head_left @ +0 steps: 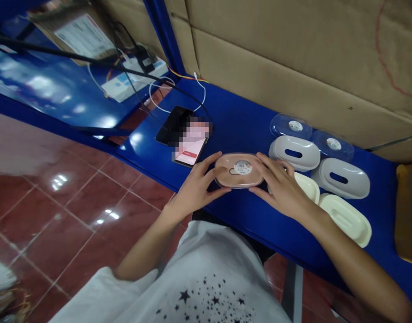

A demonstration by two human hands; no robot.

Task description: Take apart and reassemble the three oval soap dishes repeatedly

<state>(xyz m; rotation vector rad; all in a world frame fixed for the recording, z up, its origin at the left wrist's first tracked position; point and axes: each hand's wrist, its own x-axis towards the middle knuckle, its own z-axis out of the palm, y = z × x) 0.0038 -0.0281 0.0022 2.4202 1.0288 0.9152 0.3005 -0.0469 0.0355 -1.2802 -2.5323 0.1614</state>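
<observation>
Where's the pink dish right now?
In the head view, just right of centre, the pink dish is held between the left hand and right hand, to the right of the lit phone.

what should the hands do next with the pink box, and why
Probably press gently around the rim of the clear lid: it lies over the pink box, and the left hand and right hand hold opposite ends, so both can push evenly. Whether it is fully seated can't be told.

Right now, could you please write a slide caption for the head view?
Left hand and right hand hold a lidded pinkish box at a blue table.
</observation>
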